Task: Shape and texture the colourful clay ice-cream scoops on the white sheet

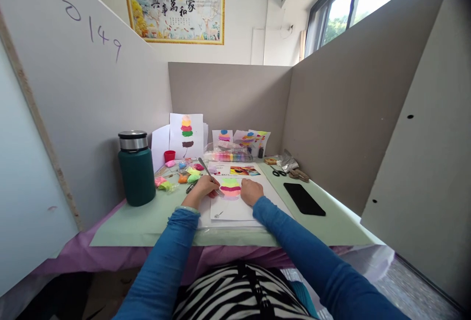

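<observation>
My left hand (204,189) is closed round a metal fork (205,167), its tines pointing down at the left edge of a coloured layered shape (230,188). That shape has yellow-green, magenta and pale pink bands and lies on a white sheet (235,210). At the right edge of the shape rests my right hand (251,192), fingers curled; whatever it may hold is hidden. Near the sheet's lower left corner is a small dark drawing (218,214). Bags of coloured clay (193,175) lie beyond my left hand.
A green bottle (136,170) stands at the left. Black phone (304,199) and scissors (278,173) lie at the right. Behind are a red cup (170,155), a propped picture (187,136) and a clear plastic pack (230,154). Grey partitions (231,89) enclose the table.
</observation>
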A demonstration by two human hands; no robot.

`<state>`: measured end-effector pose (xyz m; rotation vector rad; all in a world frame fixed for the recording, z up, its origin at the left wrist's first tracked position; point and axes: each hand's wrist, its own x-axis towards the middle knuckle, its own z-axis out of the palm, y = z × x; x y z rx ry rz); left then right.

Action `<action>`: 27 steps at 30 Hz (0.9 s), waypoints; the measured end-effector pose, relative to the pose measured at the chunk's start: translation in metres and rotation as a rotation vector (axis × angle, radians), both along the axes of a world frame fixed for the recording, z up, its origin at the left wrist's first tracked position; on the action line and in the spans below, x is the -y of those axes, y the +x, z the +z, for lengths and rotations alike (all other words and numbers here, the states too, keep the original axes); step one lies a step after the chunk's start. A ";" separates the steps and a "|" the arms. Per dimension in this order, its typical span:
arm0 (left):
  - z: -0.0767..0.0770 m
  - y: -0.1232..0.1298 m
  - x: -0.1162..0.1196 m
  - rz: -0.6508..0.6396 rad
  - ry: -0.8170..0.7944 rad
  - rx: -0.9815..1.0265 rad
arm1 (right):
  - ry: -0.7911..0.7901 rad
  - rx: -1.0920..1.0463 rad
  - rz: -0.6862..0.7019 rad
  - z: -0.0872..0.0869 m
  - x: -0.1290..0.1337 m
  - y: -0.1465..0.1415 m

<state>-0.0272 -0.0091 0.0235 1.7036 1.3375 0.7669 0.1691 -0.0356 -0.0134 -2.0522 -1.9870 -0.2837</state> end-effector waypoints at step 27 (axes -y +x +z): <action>0.006 -0.004 0.004 0.036 -0.030 -0.028 | 0.003 -0.004 0.011 -0.001 -0.003 -0.001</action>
